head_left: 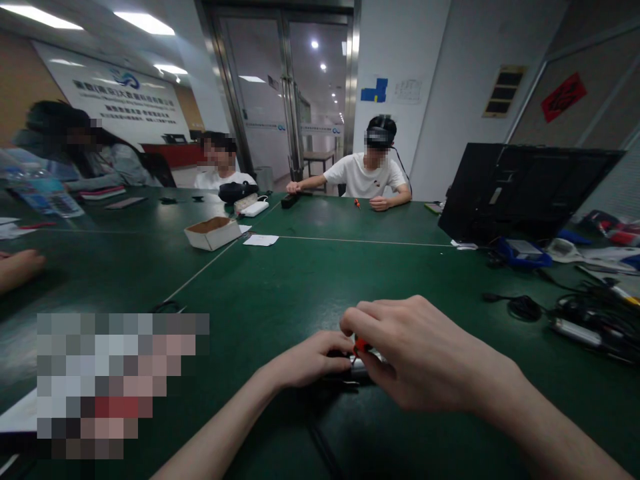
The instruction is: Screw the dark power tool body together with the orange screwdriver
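Note:
Low at the centre, my left hand [313, 360] is closed around the left end of a silver and black device [358, 366], thumb and fingers pressed on it. Most of the device is hidden by my hands, so its kind does not show. Above it, my right hand [407, 350] pinches a small screwdriver with an orange handle [362, 345]. The handle mostly disappears behind my fingers and the tip cannot be made out. Both hands are close together, just over the green table [300, 287].
A white open box [213, 235] and paper [261, 240] lie farther off. At right stand a black monitor [520, 193] and tangled cables [595, 320]. A person wearing a headset [367, 170] sits opposite; others sit at left. A bottle [57, 193] stands at far left.

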Demonstrator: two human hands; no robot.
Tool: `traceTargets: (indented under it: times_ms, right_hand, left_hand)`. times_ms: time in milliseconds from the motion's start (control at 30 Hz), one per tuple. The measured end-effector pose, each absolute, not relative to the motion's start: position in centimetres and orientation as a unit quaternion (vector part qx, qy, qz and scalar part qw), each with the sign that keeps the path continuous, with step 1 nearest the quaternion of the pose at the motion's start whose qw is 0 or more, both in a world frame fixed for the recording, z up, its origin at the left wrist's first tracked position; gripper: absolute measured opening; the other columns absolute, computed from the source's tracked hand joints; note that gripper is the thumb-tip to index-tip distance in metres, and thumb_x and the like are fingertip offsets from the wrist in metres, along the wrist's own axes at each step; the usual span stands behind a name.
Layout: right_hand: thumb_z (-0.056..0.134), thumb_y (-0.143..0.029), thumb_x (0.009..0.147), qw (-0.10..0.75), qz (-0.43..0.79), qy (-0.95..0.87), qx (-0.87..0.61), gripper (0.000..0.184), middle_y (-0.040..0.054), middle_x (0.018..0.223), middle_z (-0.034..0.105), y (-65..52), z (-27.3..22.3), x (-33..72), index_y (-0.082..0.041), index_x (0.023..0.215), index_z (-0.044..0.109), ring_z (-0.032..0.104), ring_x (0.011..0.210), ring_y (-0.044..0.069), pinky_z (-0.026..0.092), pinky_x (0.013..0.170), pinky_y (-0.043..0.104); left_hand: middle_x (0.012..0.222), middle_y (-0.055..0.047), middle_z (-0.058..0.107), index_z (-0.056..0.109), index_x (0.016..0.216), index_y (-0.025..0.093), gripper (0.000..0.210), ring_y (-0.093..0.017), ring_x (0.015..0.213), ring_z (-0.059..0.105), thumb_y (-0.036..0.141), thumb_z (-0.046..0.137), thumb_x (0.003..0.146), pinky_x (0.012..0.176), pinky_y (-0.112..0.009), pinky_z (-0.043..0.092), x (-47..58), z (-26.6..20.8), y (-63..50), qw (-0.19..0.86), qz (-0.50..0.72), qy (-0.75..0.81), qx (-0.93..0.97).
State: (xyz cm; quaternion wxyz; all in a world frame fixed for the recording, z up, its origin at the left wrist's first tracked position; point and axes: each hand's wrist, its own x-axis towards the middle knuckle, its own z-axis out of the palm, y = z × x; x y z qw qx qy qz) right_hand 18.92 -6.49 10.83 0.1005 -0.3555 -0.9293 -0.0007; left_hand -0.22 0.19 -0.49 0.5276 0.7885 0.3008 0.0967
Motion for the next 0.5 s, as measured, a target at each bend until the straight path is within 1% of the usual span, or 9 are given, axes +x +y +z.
traceTargets:
  times_ms: [67, 100, 200, 267, 367, 433, 500]
  right_hand:
    - [0.05, -0.026, 0.087, 0.102, -0.012, -0.929, -0.355, 0.007, -0.0024, 0.081, 0.058, -6.62, 10.85, 18.94, -0.023, 0.092, 0.046, 0.046, 0.062, 0.011, 0.02, 0.051, 0.024]
    - [0.05, -0.031, 0.089, 0.105, -0.021, -0.927, -0.36, 0.008, -0.0026, 0.078, 0.058, -6.63, 10.82, 18.95, -0.024, 0.09, 0.047, 0.045, 0.06, 0.011, 0.019, 0.051, 0.024]
    - [0.047, -0.04, 0.092, 0.114, -0.05, -0.918, -0.377, 0.018, -0.0031, 0.07, 0.056, -6.46, 10.64, 18.99, -0.023, 0.084, 0.048, 0.042, 0.055, 0.011, 0.017, 0.051, 0.025]
    - [0.045, -0.036, 0.093, 0.115, -0.061, -0.913, -0.386, 0.016, -0.003, 0.069, 0.056, -6.28, 10.55, 19.02, -0.023, 0.084, 0.048, 0.042, 0.055, 0.011, 0.016, 0.051, 0.025]
    - [0.047, -0.027, 0.089, 0.112, -0.05, -0.913, -0.39, 0.006, -0.0019, 0.075, 0.058, -6.12, 10.57, 19.11, -0.021, 0.09, 0.048, 0.047, 0.06, 0.011, 0.019, 0.051, 0.025]
    - [0.05, -0.024, 0.086, 0.113, -0.035, -0.916, -0.384, 0.008, -0.0012, 0.08, 0.059, -6.1, 10.64, 19.17, -0.02, 0.093, 0.048, 0.049, 0.063, 0.011, 0.021, 0.052, 0.025]
    - [0.05, -0.025, 0.087, 0.113, -0.034, -0.918, -0.379, 0.008, -0.0014, 0.08, 0.059, -6.07, 10.67, 19.19, -0.021, 0.093, 0.047, 0.049, 0.063, 0.011, 0.021, 0.052, 0.024]
  left_hand:
    - [0.103, 0.0, 0.062, 0.067, 0.092, 0.019, 0.015, -0.023, 0.098, 0.052, 0.023, 0.058, 0.081, 0.089, -0.031, 0.039, -0.27, -0.52, 0.17, 0.525, 0.095, 0.301, 0.79]
    - [0.103, -0.001, 0.062, 0.067, 0.092, 0.019, 0.015, -0.023, 0.098, 0.052, 0.024, 0.058, 0.081, 0.088, -0.031, 0.04, -0.27, -0.54, 0.15, 0.526, 0.093, 0.297, 0.792]
    - [0.103, -0.001, 0.062, 0.066, 0.094, 0.018, 0.017, -0.023, 0.097, 0.053, 0.026, 0.057, 0.083, 0.088, -0.031, 0.04, -0.23, -0.69, 0.09, 0.519, 0.099, 0.294, 0.797]
    - [0.104, -0.002, 0.062, 0.065, 0.095, 0.017, 0.017, -0.022, 0.096, 0.053, 0.026, 0.056, 0.085, 0.089, -0.032, 0.04, -0.16, -0.83, 0.1, 0.515, 0.104, 0.295, 0.798]
    - [0.104, -0.002, 0.063, 0.064, 0.099, 0.018, 0.018, -0.022, 0.098, 0.054, 0.025, 0.055, 0.086, 0.089, -0.031, 0.04, -0.11, -0.93, 0.19, 0.515, 0.103, 0.274, 0.806]
    - [0.104, -0.002, 0.063, 0.065, 0.099, 0.019, 0.017, -0.022, 0.099, 0.054, 0.024, 0.054, 0.087, 0.089, -0.03, 0.039, -0.11, -0.92, 0.24, 0.507, 0.099, 0.261, 0.816]
    - [0.104, -0.001, 0.063, 0.065, 0.098, 0.019, 0.017, -0.021, 0.098, 0.054, 0.024, 0.054, 0.087, 0.089, -0.029, 0.04, -0.13, -0.93, 0.25, 0.501, 0.099, 0.261, 0.819]
